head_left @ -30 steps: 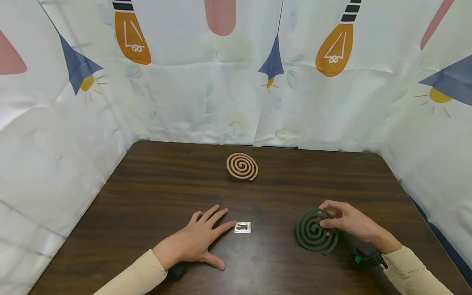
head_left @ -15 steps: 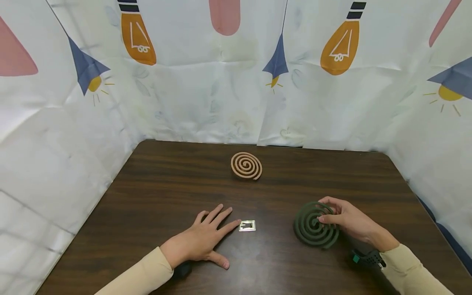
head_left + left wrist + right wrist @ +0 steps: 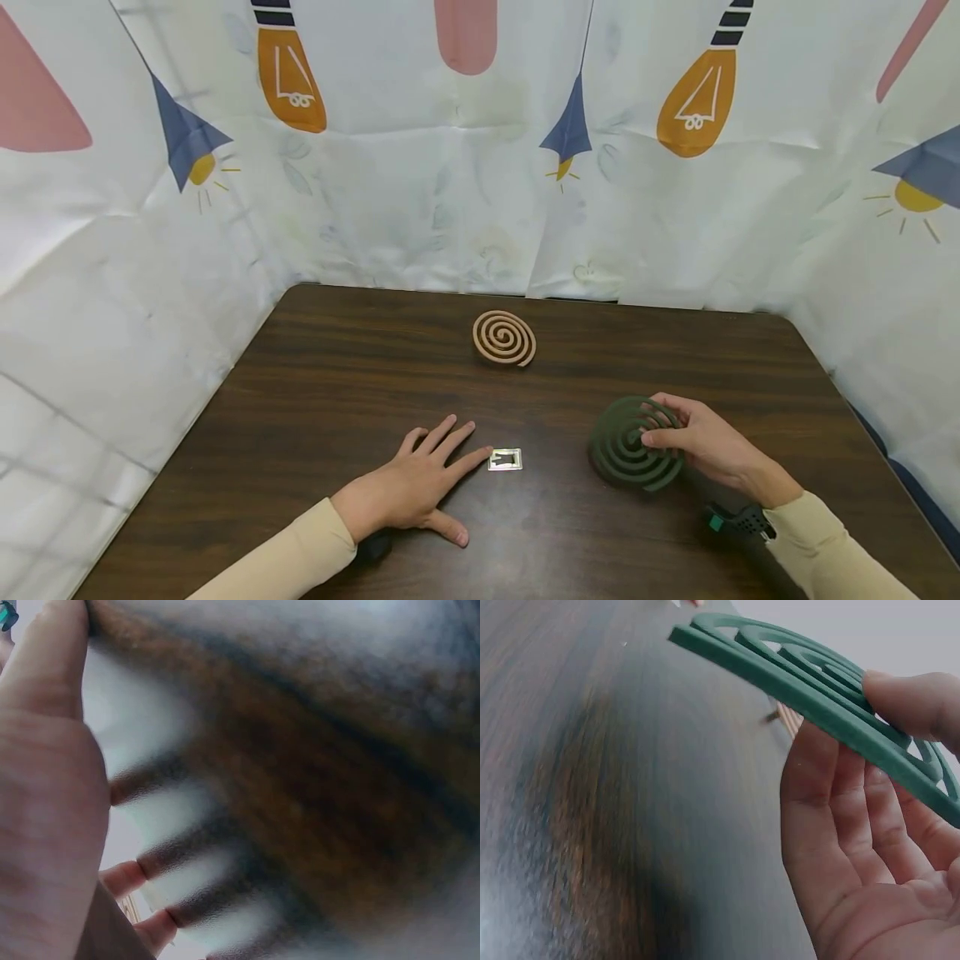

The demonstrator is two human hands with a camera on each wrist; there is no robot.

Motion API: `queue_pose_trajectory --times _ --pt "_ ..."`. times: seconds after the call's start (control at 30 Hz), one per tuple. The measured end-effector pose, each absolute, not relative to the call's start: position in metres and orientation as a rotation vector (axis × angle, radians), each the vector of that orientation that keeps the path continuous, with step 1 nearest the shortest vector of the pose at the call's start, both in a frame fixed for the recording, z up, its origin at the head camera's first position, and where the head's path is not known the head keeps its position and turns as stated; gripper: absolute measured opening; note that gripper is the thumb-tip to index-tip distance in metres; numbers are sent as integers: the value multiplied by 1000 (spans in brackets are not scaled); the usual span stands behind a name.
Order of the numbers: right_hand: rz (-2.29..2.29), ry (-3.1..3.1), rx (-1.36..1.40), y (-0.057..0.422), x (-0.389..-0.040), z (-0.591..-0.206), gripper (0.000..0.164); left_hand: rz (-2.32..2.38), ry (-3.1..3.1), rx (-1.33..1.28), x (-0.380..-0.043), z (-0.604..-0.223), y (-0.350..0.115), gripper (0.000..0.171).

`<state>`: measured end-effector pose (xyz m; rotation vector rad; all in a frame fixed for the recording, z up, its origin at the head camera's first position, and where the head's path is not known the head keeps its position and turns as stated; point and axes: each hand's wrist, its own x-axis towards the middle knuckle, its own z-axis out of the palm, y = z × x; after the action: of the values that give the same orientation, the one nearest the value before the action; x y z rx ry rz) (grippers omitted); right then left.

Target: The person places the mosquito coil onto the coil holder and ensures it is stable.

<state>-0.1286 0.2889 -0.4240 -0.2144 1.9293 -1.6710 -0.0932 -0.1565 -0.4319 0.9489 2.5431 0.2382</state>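
The left hand rests on the counter, fingers spread, one fingertip at the corner of a small metal plate. The right hand pinches the green coil between thumb and fingers, raised above the counter. Farther back sits the tan coil; a printed sheet hangs behind.

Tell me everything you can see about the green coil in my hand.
The green coil is a flat, dark green spiral with a matt look and open gaps between some turns. The strand looks stiff and flat-sided; in the right wrist view its outer end is blunt. Your right hand pinches its right side, thumb on the upper face and fingers beneath. It is tilted and appears lifted off the table, to the right of the small metal piece.
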Motion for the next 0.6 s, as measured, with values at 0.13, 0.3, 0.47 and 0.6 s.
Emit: queue_pose_trajectory --times 0.13,0.3,0.47,0.6 --pt "-1704 1938 -140 283 -128 -420 89 234 2539 946 -92 -430 -156 108" --pt "-1753 1954 -208 277 -129 -421 44 222 2536 942 -91 -428 -156 109" --pt "-1784 1952 -221 273 -130 -418 28 227 2545 950 -91 -428 -156 109" --pt "-1810 1946 -219 271 -131 -416 29 230 2551 955 -91 -429 -156 109"
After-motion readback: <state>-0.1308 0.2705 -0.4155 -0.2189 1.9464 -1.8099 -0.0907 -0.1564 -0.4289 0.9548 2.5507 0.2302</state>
